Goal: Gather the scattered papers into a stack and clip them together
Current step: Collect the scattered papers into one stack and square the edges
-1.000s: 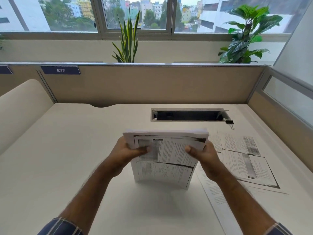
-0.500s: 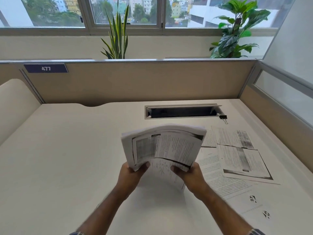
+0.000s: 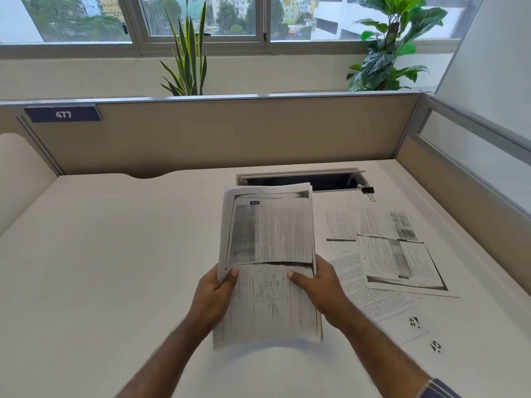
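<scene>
Bare forearms, blue plaid sleeve cuff (image 3: 436, 389) at right wrist

Bright daylight from the windows (image 3: 198, 21) ahead. Soft shadow under my paper stack (image 3: 270, 254). Wide-angle bending at edges; my forearms slightly blurred.

Stack of papers (image 3: 268, 262) held above the desk (image 3: 115, 254), left hand (image 3: 214, 294) at its left edge, right hand (image 3: 321, 285) at its right. Loose sheets (image 3: 393, 254) flat on the desk to the right. Binder clip (image 3: 368, 191) behind them, beside the cable slot (image 3: 330, 180). Partition (image 3: 230, 133) behind the desk, plants (image 3: 188, 56) beyond.
</scene>
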